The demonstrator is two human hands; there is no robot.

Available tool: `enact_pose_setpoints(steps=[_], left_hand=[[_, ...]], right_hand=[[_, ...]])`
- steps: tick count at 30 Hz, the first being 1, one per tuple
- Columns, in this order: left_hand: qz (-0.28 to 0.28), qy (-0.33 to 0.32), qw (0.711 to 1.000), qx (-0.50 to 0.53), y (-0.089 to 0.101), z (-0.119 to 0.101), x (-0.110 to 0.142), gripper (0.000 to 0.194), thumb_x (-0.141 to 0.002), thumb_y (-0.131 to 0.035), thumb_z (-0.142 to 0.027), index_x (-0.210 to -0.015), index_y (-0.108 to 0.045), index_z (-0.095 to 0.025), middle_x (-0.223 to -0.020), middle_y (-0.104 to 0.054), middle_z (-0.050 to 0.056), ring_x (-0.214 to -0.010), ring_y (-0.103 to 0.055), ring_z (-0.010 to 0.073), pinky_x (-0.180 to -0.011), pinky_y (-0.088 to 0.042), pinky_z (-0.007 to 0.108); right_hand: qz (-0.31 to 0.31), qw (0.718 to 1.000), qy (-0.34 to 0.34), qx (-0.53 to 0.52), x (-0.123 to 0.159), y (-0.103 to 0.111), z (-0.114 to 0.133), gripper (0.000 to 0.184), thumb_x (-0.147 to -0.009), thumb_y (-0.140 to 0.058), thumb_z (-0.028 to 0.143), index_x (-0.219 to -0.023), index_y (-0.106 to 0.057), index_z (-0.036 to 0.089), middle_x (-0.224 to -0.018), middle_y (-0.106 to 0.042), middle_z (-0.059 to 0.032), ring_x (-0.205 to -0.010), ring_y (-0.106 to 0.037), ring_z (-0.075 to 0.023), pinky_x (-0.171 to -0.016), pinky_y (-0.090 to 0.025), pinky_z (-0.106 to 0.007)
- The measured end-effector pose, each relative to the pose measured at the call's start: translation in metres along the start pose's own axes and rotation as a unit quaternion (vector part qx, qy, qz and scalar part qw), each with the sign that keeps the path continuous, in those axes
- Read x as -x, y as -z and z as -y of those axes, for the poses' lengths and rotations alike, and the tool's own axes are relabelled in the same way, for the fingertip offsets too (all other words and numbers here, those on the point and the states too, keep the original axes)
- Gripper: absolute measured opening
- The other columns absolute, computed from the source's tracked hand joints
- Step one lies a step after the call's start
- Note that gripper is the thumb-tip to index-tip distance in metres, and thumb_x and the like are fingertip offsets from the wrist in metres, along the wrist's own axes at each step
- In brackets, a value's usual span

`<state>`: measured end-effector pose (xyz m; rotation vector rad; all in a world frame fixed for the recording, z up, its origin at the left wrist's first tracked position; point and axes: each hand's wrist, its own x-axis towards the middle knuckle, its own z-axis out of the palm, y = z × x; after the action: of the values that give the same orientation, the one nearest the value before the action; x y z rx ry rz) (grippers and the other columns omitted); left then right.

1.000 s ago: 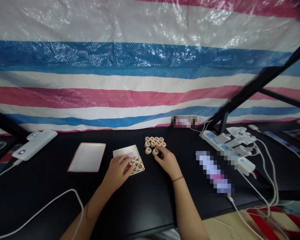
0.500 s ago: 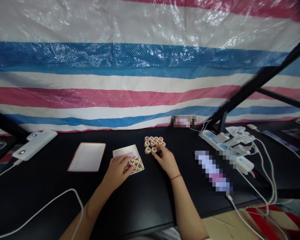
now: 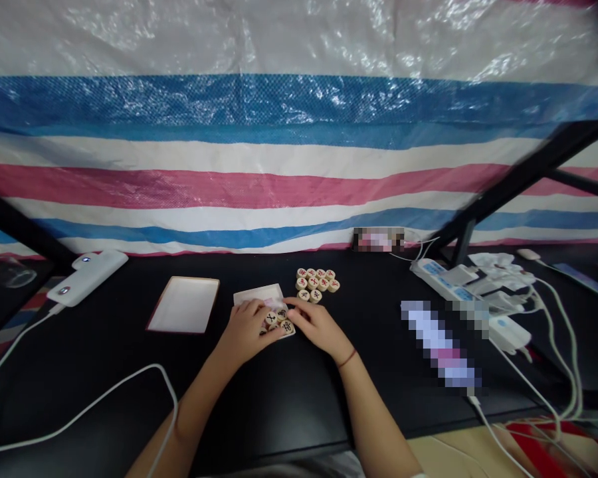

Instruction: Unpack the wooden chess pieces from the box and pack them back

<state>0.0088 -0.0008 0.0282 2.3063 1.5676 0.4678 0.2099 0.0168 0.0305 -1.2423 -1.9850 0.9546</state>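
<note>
A shallow white box (image 3: 259, 293) stands on the black table and holds several round Chinese chess pieces (image 3: 272, 318) with black characters. My left hand (image 3: 249, 330) is closed over the box's left and front side, its curled fingers and thumb around some pieces; the palm hides part of the contents. At the box's right edge is my right hand (image 3: 321, 325), its thumb and index finger apart beside the pieces; I see nothing held in it. Just beyond it, light-coloured chess pieces (image 3: 313, 283) lie in close rows on the table, several with red characters.
A white-lined box lid (image 3: 187, 305) lies left of the box. Farther left is a white power bank (image 3: 87, 277) with a cable (image 3: 104, 392) looping toward my left arm. On the right are a blurred-out phone (image 3: 441, 345) and a crowded power strip (image 3: 443, 282). Striped tarpaulin (image 3: 229, 186) hangs behind.
My right hand has left the rows of pieces on the table and moved left to the box's right edge. My left hand stays at the box. The view has shifted slightly.
</note>
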Motion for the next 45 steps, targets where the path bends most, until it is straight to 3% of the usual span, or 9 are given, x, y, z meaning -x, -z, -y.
enact_pose_setpoints(steps=[4,10,14,17,27,31,37,41,45], left_hand=[[-0.003,-0.013,1.0,0.002,0.003,-0.004,0.001,0.025,-0.089,-0.055,-0.04,-0.098,-0.065,-0.019,-0.105,-0.067,0.008,-0.102,-0.06,0.0251,-0.089,-0.04,0.04],[-0.011,-0.034,0.997,0.065,0.004,-0.003,0.002,0.022,-0.094,-0.042,-0.028,-0.097,-0.063,-0.021,-0.099,-0.07,0.005,-0.098,-0.063,0.0219,-0.089,-0.042,0.039],[-0.089,-0.011,0.978,0.189,0.002,-0.002,0.001,0.018,-0.09,-0.051,-0.03,-0.101,-0.061,-0.021,-0.102,-0.07,0.005,-0.095,-0.064,0.0194,-0.087,-0.048,0.033],[-0.134,0.05,0.951,0.274,0.002,-0.004,0.002,0.019,-0.087,-0.055,-0.035,-0.099,-0.061,-0.021,-0.097,-0.071,0.003,-0.088,-0.067,0.0169,-0.081,-0.052,0.028],[-0.108,0.078,0.924,0.357,0.005,-0.013,0.004,0.021,-0.083,-0.059,-0.038,-0.095,-0.063,-0.021,-0.089,-0.073,0.001,-0.079,-0.069,0.0154,-0.072,-0.056,0.026],[-0.122,0.069,0.923,0.358,0.001,-0.01,0.004,0.021,-0.084,-0.058,-0.037,-0.097,-0.063,-0.021,-0.097,-0.073,0.003,-0.082,-0.069,0.0158,-0.074,-0.057,0.027],[-0.185,0.01,0.934,0.305,-0.004,0.003,0.003,0.018,-0.087,-0.054,-0.03,-0.095,-0.068,-0.021,-0.099,-0.069,0.005,-0.093,-0.066,0.0161,-0.081,-0.056,0.027],[-0.208,-0.001,0.934,0.289,-0.007,0.008,0.003,0.019,-0.088,-0.053,-0.027,-0.097,-0.069,-0.022,-0.102,-0.064,0.006,-0.095,-0.064,0.0156,-0.082,-0.058,0.027],[-0.216,0.004,0.928,0.304,-0.009,0.008,0.004,0.021,-0.089,-0.053,-0.027,-0.104,-0.066,-0.021,-0.105,-0.062,0.006,-0.096,-0.065,0.0151,-0.077,-0.06,0.025]], right_hand=[[0.018,1.0,0.02,0.009,-0.003,-0.011,0.006,0.039,-0.097,-0.043,0.045,-0.109,-0.07,0.019,-0.094,-0.072,-0.006,-0.08,-0.065,-0.0177,-0.076,-0.048,-0.027],[-0.014,0.999,0.019,0.025,-0.003,-0.012,0.003,0.036,-0.097,-0.044,0.043,-0.105,-0.069,0.018,-0.077,-0.069,-0.0022,-0.068,-0.062,-0.0154,-0.069,-0.047,-0.025],[-0.101,0.992,0.069,0.037,-0.002,-0.016,0.003,0.034,-0.085,-0.063,0.039,-0.111,-0.064,0.017,-0.071,-0.059,0.0005,-0.06,-0.053,-0.0131,-0.06,-0.045,-0.023],[-0.107,0.986,0.121,0.039,0.0,-0.02,0.007,0.031,-0.081,-0.069,0.034,-0.108,-0.064,0.02,-0.081,-0.061,-0.001,-0.064,-0.054,-0.0125,-0.061,-0.046,-0.023],[-0.12,0.979,0.161,0.042,0.002,-0.021,0.012,0.024,-0.09,-0.056,0.028,-0.112,-0.065,0.023,-0.107,-0.065,-0.0066,-0.066,-0.059,-0.0112,-0.066,-0.051,-0.024],[-0.146,0.98,0.122,0.054,0.001,-0.013,0.011,0.022,-0.087,-0.057,0.029,-0.106,-0.065,0.021,-0.094,-0.067,-0.0055,-0.064,-0.057,-0.0127,-0.066,-0.05,-0.026],[-0.343,0.934,-0.081,0.059,0.006,0.025,-0.024,0.026,-0.081,-0.057,0.039,-0.088,-0.065,0.016,-0.073,-0.063,-0.0035,-0.06,-0.055,-0.0149,-0.059,-0.044,-0.026],[-0.273,0.936,-0.176,0.137,0.012,0.039,-0.05,0.024,-0.075,-0.059,0.039,-0.081,-0.067,0.018,-0.069,-0.063,-0.0022,-0.064,-0.059,-0.0173,-0.061,-0.042,-0.027],[-0.195,0.948,-0.193,0.161,0.015,0.042,-0.056,0.026,-0.076,-0.057,0.04,-0.084,-0.069,0.019,-0.065,-0.062,-0.0003,-0.061,-0.058,-0.0172,-0.057,-0.039,-0.027]])
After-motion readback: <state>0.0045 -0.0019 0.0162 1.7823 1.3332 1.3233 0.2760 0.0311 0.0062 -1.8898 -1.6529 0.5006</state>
